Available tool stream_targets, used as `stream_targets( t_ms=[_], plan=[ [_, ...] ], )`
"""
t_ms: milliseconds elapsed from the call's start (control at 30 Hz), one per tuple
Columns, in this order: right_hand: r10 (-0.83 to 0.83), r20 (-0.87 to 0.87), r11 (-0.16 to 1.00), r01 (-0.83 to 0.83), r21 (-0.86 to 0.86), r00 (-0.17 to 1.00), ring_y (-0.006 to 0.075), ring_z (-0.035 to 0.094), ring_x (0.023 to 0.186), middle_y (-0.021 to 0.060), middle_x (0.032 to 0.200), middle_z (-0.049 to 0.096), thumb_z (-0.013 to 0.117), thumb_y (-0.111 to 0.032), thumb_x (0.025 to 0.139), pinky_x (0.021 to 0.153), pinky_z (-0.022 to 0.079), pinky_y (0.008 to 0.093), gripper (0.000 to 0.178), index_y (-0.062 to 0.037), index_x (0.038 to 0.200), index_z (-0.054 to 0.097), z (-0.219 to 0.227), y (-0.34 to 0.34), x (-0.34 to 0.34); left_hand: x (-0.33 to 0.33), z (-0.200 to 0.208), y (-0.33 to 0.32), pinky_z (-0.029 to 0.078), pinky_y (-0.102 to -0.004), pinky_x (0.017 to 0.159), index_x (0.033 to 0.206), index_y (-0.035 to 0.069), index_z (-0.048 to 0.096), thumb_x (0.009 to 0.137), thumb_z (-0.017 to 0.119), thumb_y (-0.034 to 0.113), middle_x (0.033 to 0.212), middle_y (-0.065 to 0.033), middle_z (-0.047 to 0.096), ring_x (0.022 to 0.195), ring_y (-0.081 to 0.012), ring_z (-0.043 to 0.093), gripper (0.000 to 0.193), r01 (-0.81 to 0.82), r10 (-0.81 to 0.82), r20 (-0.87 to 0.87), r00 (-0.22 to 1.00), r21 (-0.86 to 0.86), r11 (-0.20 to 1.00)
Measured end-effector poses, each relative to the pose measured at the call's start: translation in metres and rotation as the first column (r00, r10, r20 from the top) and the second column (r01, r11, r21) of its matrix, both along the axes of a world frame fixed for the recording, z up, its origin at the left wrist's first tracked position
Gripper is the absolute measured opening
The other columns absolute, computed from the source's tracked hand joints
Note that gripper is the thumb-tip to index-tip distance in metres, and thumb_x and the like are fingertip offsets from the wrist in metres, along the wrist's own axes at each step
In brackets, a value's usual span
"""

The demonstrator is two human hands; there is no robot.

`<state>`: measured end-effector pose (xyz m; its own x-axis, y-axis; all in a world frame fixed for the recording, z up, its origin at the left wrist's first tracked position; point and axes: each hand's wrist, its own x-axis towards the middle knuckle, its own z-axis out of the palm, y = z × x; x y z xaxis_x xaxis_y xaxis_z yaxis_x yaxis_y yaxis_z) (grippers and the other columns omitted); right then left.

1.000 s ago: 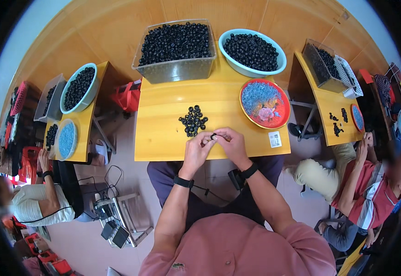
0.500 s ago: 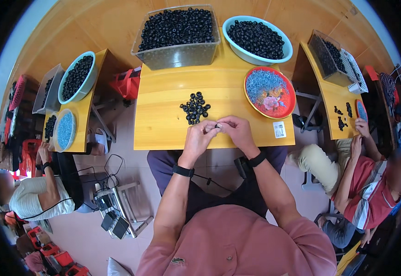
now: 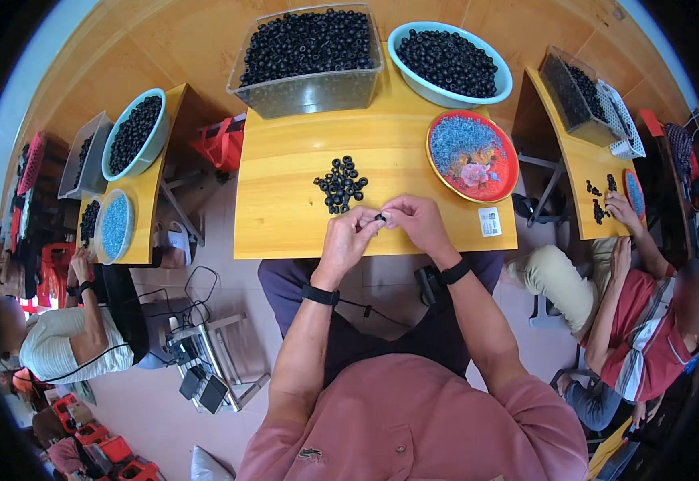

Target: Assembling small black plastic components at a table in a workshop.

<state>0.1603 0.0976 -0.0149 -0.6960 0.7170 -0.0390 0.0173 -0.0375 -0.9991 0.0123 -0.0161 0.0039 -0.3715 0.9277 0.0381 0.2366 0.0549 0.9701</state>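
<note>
The left hand [image 3: 349,239] and right hand [image 3: 418,224] partly hide a black piece [image 3: 380,216]. The lower edge crops the pink shirt [image 3: 402,425].

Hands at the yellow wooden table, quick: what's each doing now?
Left hand: closed, holding a small round black piece.
Right hand: closed, at the same piece; whether it grips can't be told.

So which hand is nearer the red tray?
Right. The right hand is left of the red tray, toward the person; the left hand is farther left, beside the loose black pieces.
</note>
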Motion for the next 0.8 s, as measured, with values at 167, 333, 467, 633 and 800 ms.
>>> stream_targets(
  t_ms=[167,333,467,633,800],
  plan=[
    [-0.054,-0.126,0.999,0.055,-0.001,0.991,0.0060,0.061,0.072,0.0019,0.081,0.067,0.068,-0.007,0.094,0.064,0.051,0.0222,0.009,0.0019,0.094,0.067,-0.005,-0.004,-0.003,0.003,-0.005,0.000,0.052,-0.0261,0.064,0.100,-0.002,0.072,0.091,0.075,0.009,0.076,-0.0042,0.071,0.068,-0.0078,0.062,0.014,-0.051,0.051,-0.045,0.998,-0.005,0.999],
    [-0.099,-0.068,0.994,0.102,0.049,0.993,0.0054,0.060,0.067,0.0003,0.076,0.065,0.070,-0.008,0.093,0.061,0.049,0.0223,0.009,0.0005,0.092,0.066,0.004,-0.011,-0.002,0.003,-0.004,0.000,0.052,-0.0259,0.063,0.100,-0.002,0.072,0.090,0.076,0.009,0.075,-0.0043,0.070,0.067,-0.0077,0.062,0.015,-0.062,0.062,-0.096,0.993,0.003,0.998],
    [-0.143,-0.031,0.977,0.146,0.157,0.989,0.0052,0.059,0.061,0.0007,0.071,0.065,0.072,-0.010,0.092,0.055,0.047,0.0227,0.011,0.0005,0.091,0.067,0.006,-0.017,-0.002,0.005,0.001,-0.001,0.051,-0.0260,0.062,0.099,-0.002,0.073,0.090,0.077,0.009,0.074,-0.0042,0.069,0.066,-0.0076,0.060,0.015,-0.066,0.067,-0.114,0.991,0.014,0.998],
    [-0.173,0.002,0.960,0.169,0.225,0.985,0.0056,0.060,0.060,0.0025,0.069,0.066,0.073,-0.010,0.092,0.055,0.047,0.0226,0.012,0.0014,0.090,0.069,0.004,-0.020,-0.001,0.006,0.001,0.000,0.051,-0.0261,0.062,0.098,-0.002,0.073,0.089,0.077,0.010,0.073,-0.0050,0.069,0.065,-0.0082,0.060,0.015,-0.068,0.071,-0.124,0.990,0.024,0.997],
    [-0.162,0.001,0.971,0.160,0.176,0.987,0.0072,0.065,0.065,0.0043,0.074,0.070,0.071,-0.007,0.092,0.058,0.052,0.0226,0.010,0.0021,0.096,0.070,0.004,-0.024,-0.001,0.005,-0.005,-0.001,0.052,-0.0266,0.062,0.099,-0.001,0.073,0.089,0.077,0.010,0.074,-0.0063,0.071,0.066,-0.0087,0.062,0.016,-0.098,0.101,-0.150,0.983,0.029,0.995]
  ],
)
